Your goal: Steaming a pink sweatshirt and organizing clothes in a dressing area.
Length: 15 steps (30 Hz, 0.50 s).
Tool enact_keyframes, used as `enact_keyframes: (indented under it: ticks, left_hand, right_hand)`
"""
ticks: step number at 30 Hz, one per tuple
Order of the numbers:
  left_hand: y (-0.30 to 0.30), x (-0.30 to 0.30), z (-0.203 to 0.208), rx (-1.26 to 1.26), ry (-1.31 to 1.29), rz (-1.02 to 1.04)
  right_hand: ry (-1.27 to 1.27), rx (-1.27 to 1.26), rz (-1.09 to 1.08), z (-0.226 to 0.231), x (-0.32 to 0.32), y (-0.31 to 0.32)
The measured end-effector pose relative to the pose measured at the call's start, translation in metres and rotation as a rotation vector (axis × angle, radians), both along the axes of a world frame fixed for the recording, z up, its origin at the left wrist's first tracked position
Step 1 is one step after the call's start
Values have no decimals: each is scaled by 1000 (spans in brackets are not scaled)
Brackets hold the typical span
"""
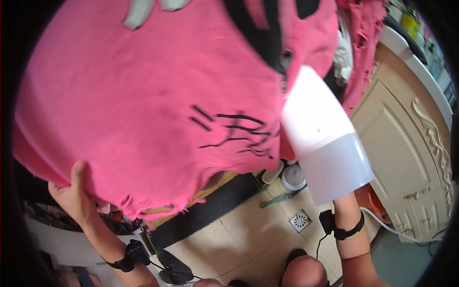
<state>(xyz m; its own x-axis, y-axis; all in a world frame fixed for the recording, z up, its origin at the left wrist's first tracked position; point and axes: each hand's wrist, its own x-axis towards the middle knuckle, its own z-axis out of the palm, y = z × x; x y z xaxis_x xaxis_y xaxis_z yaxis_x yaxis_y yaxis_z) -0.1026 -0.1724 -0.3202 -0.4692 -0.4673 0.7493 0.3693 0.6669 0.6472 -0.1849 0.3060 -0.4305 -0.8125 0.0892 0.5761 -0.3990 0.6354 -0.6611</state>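
Note:
A large pink garment point(119, 95) with black print and a frayed, torn hem hangs across the upper left and middle. A zip shows along its right side. My left hand point(76, 193) pinches its lower left edge, with the thumb on the front and the other fingers mostly hidden behind the cloth. On the right, a white handheld garment steamer point(318, 112) with a translucent tank lies close against the zip side; whether it touches cannot be told. Behind the tank, my right hand point(345, 202) is hidden except near the wrist, and it appears to hold the steamer up.
A cream carved cabinet point(387, 138) stands at the right, with bottles point(410, 23) above it. Across the tiled floor lie a dark mat point(205, 215), a drain point(300, 221), a green-handled tool point(275, 200) and a white tub point(293, 178). A white cord point(387, 222) runs at lower right.

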Motion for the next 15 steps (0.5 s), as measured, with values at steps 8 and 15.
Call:
enact_keyframes:
  ticks: [8, 15]
  left_hand:
    - [57, 9, -36, 292, 42, 20]
    - [59, 31, -46, 201, -15, -54]
  right_hand:
    - [-154, 59, -10, -68, 39, -7]
    - [-66, -266, 108, 27, 58, -56]
